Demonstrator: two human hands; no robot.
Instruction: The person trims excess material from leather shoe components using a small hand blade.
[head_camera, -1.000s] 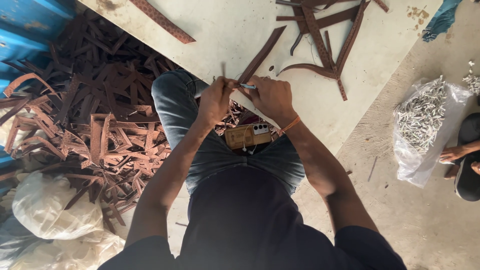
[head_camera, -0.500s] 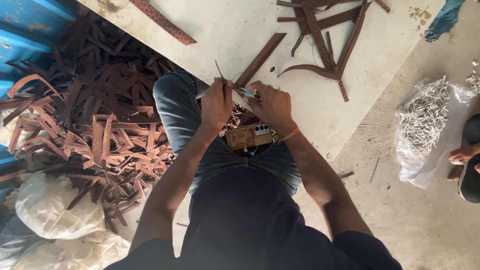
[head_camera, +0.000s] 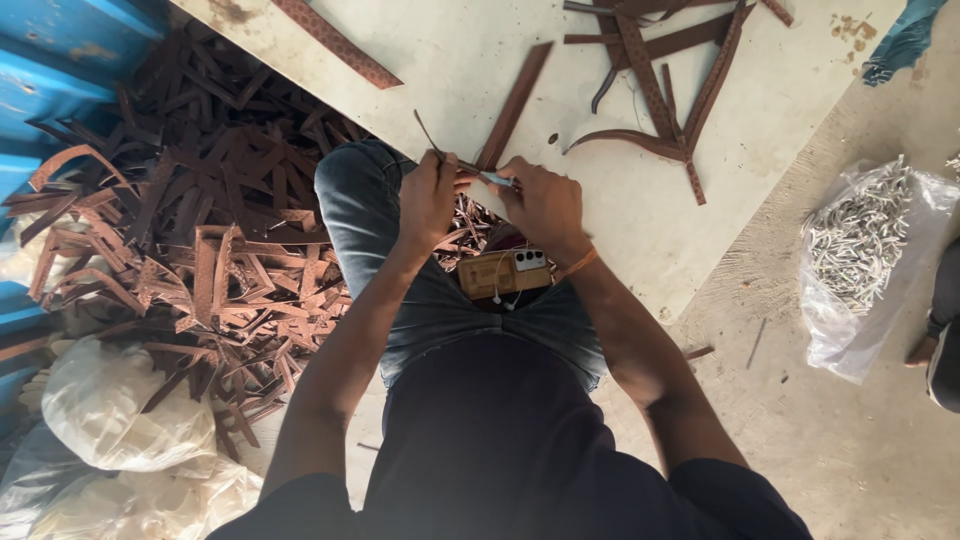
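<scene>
1. I look down on a seated person; both hands meet at the near edge of a pale board (head_camera: 640, 230).
2. The left hand (head_camera: 430, 198) is clenched around a thin brown strap (head_camera: 432, 135), whose free end pokes up and away from the fist.
3. The right hand (head_camera: 545, 205) pinches a small bluish-grey tool (head_camera: 497, 179), its tip pointing towards the left fist. I cannot tell exactly what the tool is.
4. I judge the step in hand to be working the strap end with the tool; the next move calls for steady, precise alignment.
5. Just below the hands, a phone (head_camera: 503, 272) rests in the lap.
6. Beyond the grip, loose straps (head_camera: 660, 80) lie on the board.
7. Left of the grip sits a heap of brown strips (head_camera: 190, 250); far right, a clear bag of metal pieces (head_camera: 860, 240).
</scene>
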